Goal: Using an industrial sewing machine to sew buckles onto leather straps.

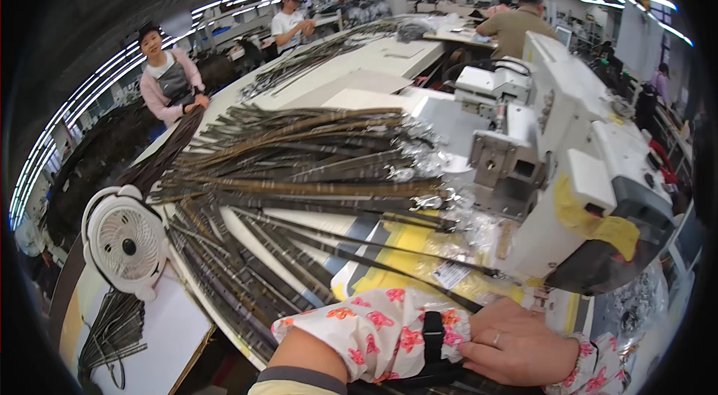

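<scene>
My left forearm, in a white sleeve with pink and orange prints and a black wristband (433, 337), reaches in from the lower edge. My right hand (527, 354) comes from the right with fingers bent, overlapping my left hand (502, 316) near the machine's base. The overlap largely hides the left fingers. One long dark strap (389, 269) runs from the pile down to the hands; whether either grips it is unclear. Beside them lie a yellow sheet (400, 249) and clear plastic wrapping (467, 279).
A big bundle of dark brown straps (299, 148), their ends in clear plastic, covers the table. A white machine (557, 126) stands on the right. At the left is a white fan (127, 242). A person in a pink top (161, 85) handles straps across the table; others work behind.
</scene>
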Tool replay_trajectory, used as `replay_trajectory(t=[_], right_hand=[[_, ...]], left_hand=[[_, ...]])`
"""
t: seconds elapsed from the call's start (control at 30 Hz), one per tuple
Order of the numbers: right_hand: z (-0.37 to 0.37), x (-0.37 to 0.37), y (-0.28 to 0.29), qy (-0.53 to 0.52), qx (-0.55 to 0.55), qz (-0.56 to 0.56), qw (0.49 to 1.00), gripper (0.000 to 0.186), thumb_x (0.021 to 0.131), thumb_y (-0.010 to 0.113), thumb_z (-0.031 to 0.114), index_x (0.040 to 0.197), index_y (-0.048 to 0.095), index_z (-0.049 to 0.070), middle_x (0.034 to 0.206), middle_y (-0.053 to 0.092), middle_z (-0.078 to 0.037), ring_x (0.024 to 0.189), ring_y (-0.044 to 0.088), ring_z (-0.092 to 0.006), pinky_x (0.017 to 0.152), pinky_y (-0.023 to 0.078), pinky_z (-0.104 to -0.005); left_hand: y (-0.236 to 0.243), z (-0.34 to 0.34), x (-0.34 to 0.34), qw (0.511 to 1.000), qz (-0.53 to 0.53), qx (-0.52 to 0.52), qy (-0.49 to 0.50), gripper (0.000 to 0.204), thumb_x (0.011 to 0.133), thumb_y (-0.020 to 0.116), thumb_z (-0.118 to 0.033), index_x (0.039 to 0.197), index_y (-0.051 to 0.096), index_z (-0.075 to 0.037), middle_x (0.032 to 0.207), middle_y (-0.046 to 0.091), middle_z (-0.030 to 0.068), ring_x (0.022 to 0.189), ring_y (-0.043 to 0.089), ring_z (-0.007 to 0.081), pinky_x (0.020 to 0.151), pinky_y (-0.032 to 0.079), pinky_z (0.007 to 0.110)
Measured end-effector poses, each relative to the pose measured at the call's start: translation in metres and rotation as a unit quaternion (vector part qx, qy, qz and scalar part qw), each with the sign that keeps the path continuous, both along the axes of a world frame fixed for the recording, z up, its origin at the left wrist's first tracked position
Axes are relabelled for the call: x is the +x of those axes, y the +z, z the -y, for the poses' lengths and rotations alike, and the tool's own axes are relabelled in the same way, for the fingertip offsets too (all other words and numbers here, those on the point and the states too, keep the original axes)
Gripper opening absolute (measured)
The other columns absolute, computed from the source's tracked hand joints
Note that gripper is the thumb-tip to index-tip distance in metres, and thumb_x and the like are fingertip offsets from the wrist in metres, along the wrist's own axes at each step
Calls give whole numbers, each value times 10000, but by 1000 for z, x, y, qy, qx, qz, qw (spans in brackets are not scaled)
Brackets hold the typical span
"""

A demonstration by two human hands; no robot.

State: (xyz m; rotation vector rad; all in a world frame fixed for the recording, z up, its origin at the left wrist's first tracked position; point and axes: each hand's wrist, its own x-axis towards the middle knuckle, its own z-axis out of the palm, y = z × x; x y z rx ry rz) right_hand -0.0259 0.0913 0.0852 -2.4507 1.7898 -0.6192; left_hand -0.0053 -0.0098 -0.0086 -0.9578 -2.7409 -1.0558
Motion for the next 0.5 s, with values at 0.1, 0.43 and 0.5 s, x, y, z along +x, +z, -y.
replay_trajectory(t=[0.1, 0.43, 0.5], right_hand=[[0, -1, -12, -1, -49, 16, 999, 207, 756, 718, 150, 915, 639, 43, 793, 583, -72, 755, 597, -272, 718, 466, -363], [-40, -2, -31, -51, -108, 47, 992, 200, 768, 664, 55, 949, 584, 28, 894, 593, -147, 849, 597, -325, 748, 485, -374], [-50, -2, -33, -91, -87, 30, 992, 169, 773, 663, 52, 916, 576, 28, 856, 586, -147, 791, 589, -333, 711, 478, -382]], left_hand=[[-9, 10, -1, 1000, -2, -5, 19, 292, 759, 608, -264, 980, 568, -78, 726, 617, 164, 670, 619, 376, 594, 474, 473], [-32, -7, -2, 975, -143, 169, -20, 294, 758, 609, -267, 981, 571, -78, 731, 619, 165, 674, 621, 373, 595, 474, 474], [-60, 6, -5, 979, -188, 78, 18, 315, 754, 612, -277, 1002, 586, -85, 746, 627, 168, 701, 624, 367, 603, 470, 479]])
